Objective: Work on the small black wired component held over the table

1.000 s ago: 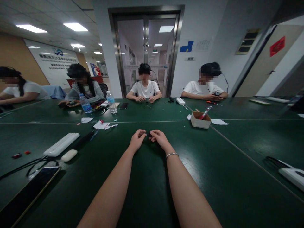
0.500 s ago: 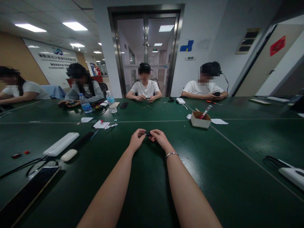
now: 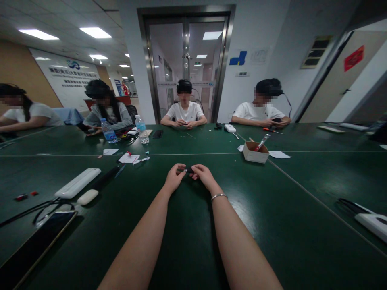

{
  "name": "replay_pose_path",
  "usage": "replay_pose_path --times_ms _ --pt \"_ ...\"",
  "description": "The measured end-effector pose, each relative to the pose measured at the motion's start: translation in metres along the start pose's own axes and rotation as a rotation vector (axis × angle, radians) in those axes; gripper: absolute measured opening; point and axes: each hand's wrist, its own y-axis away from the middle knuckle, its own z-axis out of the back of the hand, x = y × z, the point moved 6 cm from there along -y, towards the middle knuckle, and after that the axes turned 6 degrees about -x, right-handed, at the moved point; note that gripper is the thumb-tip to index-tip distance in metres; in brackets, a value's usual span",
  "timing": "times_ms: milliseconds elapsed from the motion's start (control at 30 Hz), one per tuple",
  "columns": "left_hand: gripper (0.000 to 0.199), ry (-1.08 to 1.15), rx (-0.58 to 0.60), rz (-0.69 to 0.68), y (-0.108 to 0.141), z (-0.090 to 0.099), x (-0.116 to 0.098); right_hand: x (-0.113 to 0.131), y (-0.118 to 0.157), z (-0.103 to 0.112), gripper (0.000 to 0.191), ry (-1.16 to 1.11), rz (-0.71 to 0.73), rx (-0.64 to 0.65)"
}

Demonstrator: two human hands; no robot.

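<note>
Just above the green table, my left hand (image 3: 175, 177) and my right hand (image 3: 203, 176) meet at a small black object (image 3: 189, 170). It is short and dark, with a light, shiny spot at its left end; its kind is too small to make out. The fingers of my right hand pinch its right part. At its left end the thumb and fingers of my left hand close on it, and they cover part of it. A silver bracelet circles my right wrist.
To my left lie a phone (image 3: 39, 245), a white power bank (image 3: 78, 183), a white rounded case (image 3: 88, 197) and cables. A small box (image 3: 255, 153) holding tools stands ahead right. Paper scraps (image 3: 129, 158) and bottles (image 3: 142, 129) lie or stand ahead left. Several people sit across the table.
My hands stay almost where they were, with the black object between them tilted very slightly differently. Across the table, the person at left has shifted a dark item in their hands.
</note>
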Motion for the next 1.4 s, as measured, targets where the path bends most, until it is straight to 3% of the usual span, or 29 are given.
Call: replay_pose_path --times_ms 267,500,667,1000,1233,1400 --pt "0.023 0.042 0.043 0.042 -0.001 -0.003 0.007 0.001 0.000 0.000 0.023 -0.003 0.001 0.007" --pt "0.023 -0.003 -0.028 0.027 -0.001 0.003 0.003 0.001 0.000 0.000 0.020 -0.004 -0.006 -0.002" --pt "0.024 -0.012 -0.024 -0.021 -0.003 0.002 0.003 0.002 0.002 -0.001 0.019 -0.012 -0.018 -0.010" --pt "0.022 0.047 -0.009 0.071 -0.002 -0.002 0.009 0.001 0.001 0.000 0.016 0.003 -0.014 -0.010" --pt "0.029 0.018 -0.012 0.007 -0.002 0.000 0.004 0.001 0.001 0.000 0.016 -0.009 -0.022 -0.018" --pt "0.024 0.030 0.006 0.034 -0.002 0.000 0.008 0.001 0.001 -0.001 0.017 -0.011 -0.024 -0.016"
